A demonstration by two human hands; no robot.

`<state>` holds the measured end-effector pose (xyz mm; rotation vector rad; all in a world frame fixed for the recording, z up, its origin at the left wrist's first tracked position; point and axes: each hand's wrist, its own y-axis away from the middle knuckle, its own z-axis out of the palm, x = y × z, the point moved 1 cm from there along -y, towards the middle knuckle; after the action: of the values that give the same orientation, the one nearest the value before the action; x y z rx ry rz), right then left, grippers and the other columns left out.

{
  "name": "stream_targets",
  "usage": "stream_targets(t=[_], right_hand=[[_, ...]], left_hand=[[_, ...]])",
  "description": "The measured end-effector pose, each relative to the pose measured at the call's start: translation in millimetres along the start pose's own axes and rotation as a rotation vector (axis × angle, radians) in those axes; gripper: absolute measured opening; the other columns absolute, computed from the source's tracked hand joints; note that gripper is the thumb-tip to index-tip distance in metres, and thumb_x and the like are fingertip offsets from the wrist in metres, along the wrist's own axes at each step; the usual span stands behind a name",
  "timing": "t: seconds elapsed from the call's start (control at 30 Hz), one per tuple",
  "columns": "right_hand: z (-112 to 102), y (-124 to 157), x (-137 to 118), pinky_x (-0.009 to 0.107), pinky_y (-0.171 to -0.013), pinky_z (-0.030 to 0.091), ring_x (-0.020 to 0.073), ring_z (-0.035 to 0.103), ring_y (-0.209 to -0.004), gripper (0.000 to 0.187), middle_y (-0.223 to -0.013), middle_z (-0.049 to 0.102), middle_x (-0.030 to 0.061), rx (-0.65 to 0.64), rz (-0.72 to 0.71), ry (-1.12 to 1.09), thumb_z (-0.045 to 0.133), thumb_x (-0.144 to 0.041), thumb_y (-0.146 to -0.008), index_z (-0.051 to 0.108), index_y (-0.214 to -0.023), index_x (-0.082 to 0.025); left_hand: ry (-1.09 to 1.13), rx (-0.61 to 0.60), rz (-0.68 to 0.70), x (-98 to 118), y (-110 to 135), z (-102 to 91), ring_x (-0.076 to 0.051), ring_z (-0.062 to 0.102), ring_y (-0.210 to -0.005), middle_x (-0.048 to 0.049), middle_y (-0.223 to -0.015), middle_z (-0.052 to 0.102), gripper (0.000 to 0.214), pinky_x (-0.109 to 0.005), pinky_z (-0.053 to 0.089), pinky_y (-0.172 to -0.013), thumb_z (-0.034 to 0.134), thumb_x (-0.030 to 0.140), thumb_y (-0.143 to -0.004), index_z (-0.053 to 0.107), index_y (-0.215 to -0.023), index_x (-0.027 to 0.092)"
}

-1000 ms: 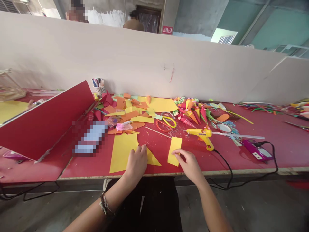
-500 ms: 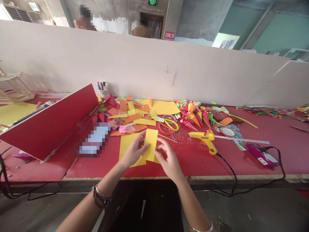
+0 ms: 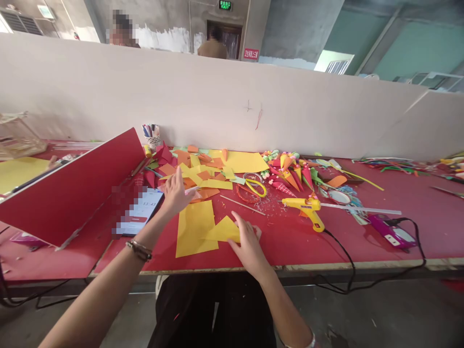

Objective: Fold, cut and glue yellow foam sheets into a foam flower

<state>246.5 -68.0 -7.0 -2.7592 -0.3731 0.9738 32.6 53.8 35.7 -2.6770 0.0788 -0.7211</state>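
Observation:
My left hand is raised over the near left side of the scrap pile, its fingers stretched out and apart from the thumb. I see no paper gripped in it. Just in front of my body lies a flat yellow paper sheet, with a smaller, angled yellow paper piece overlapping its right side. My right hand is at that smaller piece's right edge, thumb and fingers spread; whether it touches the paper is unclear. Cut yellow and orange paper scraps spread behind both hands.
A yellow glue gun lies right, its cord running to a purple power strip. Yellow-handled scissors, a thin stick and colourful paper cones lie behind. A phone and red board are left.
The yellow rectangle held between both hands has left them. My left hand has moved forward and left to the scraps. My right hand has stayed near the sheets, its fingers spread.

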Motion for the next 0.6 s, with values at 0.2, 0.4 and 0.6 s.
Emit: stream_targets(t=[0.2, 0.4, 0.6], right_hand=[[-13.5, -6.5, 2.4, 0.046, -0.098, 0.015, 0.016, 0.054, -0.092, 0.034, -0.093, 0.058, 0.0005, -0.07, 0.089, -0.208, 0.042, -0.015, -0.075, 0.049, -0.106, -0.027], [-37.2, -12.0, 0.4, 0.033, -0.086, 0.035, 0.015, 0.055, -0.088, 0.021, -0.086, 0.057, 0.0012, -0.107, -0.05, -0.36, 0.038, -0.005, -0.066, 0.053, -0.065, -0.02], [-36.5, -10.4, 10.7, 0.032, -0.087, 0.039, 0.0154, 0.05, -0.103, 0.029, -0.107, 0.054, 0.0032, -0.173, -0.175, -0.353, 0.035, 0.001, -0.062, 0.053, -0.069, -0.019]], left_hand=[[-0.055, -0.427, 0.622, 37.2, 59.3, -23.3, -0.023, 0.011, -0.129, -0.0078, -0.142, 0.017, 0.078, -0.04, 0.019, -0.103, 0.045, 0.014, -0.069, 0.006, -0.137, 0.018], [-0.327, -0.431, 0.876, 48.1, 98.5, -25.4, -0.02, 0.016, -0.129, 0.0027, -0.138, 0.03, 0.068, -0.039, 0.016, -0.104, 0.045, 0.007, -0.073, 0.023, -0.132, 0.033], [-0.374, -0.221, 1.08, 40.1, 116.1, -15.2, -0.013, 0.039, -0.113, 0.0, -0.119, 0.053, 0.034, -0.028, 0.028, -0.092, 0.032, 0.014, -0.087, 0.047, -0.116, 0.024]])
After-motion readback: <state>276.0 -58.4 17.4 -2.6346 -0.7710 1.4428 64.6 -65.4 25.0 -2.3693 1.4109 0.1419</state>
